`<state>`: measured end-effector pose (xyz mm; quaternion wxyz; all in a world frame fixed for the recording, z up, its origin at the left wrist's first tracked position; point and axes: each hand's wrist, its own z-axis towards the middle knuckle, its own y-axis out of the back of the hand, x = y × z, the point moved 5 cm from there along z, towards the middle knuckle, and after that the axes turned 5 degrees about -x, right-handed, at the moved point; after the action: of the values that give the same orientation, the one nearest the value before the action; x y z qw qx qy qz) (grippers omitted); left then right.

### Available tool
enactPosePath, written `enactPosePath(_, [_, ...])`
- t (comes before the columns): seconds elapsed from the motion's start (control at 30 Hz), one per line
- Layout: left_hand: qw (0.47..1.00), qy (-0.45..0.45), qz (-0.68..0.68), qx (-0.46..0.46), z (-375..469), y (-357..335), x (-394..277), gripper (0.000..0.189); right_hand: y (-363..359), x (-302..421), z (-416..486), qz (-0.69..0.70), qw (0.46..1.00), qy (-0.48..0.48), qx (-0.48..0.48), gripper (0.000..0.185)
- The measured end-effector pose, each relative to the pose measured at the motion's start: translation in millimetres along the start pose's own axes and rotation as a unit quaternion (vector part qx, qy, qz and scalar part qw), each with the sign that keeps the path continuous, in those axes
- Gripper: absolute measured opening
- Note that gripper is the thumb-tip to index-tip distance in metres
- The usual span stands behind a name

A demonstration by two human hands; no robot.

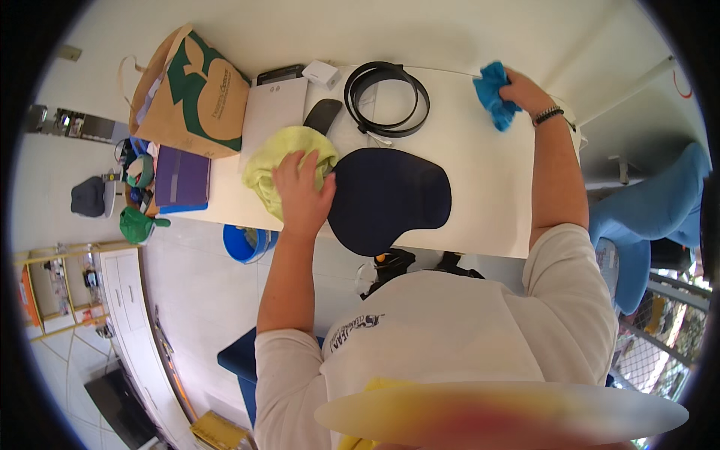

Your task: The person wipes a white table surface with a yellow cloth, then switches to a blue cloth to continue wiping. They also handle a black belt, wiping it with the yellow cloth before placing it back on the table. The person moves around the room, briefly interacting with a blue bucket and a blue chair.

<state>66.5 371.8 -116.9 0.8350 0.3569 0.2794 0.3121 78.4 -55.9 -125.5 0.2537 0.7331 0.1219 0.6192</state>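
Note:
My left hand (304, 194) lies over a crumpled yellow-green cloth (264, 152) on the white table (484, 197). Its fingers are spread, and I cannot tell whether they grip the fabric. By the thumb is a dark mouse pad (394, 197) with a wrist rest, reaching past the table's front edge. Far to the right, my right hand (524, 93) holds a bunched blue cloth (497, 98) close to the back edge, by the wall. A coiled black belt (416, 121) lies between the hands, further back. A dark computer mouse (323, 115) sits just behind the yellow-green cloth.
A brown paper bag (194, 107) stands at the table's left, beside a purple box (181, 177). Behind the cloth are a closed laptop (275, 104) and a small white box (322, 74). A blue bucket (242, 244) is on the floor; a blue chair (647, 197) stands right.

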Motion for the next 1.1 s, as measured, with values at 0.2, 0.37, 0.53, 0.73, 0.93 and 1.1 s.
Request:
enactPosePath(0.2, [0.995, -0.056, -0.019, 0.086, 52, -60, -59, 0.051, -57, -46, -3, -0.336, 0.926, -0.128, -0.112, 0.067])
enactPosePath(0.37, [0.968, 0.009, 0.073, 0.241, 75, -110, -77, 0.05, -67, -44, 9, -0.456, 0.876, -0.069, -0.139, 0.065])
enactPosePath(0.53, [0.916, 0.082, 0.14, 0.366, 74, -139, -67, 0.047, -92, -31, -16, -0.473, 0.872, 0.102, -0.069, 0.049])
enactPosePath(0.73, [0.924, 0.106, 0.092, 0.357, 74, -145, -63, 0.03, -119, -24, -143, -0.416, 0.885, 0.209, 0.008, 0.05])
enactPosePath(0.93, [0.96, 0.053, -0.048, 0.271, 92, -124, -49, 0.027, -88, -57, -184, -0.439, 0.894, 0.06, -0.071, 0.048])
enactPosePath(1.1, [0.961, 0.101, -0.178, 0.187, 107, -64, -17, 0.03, -77, -64, -72, -0.476, 0.866, -0.06, -0.14, 0.053])
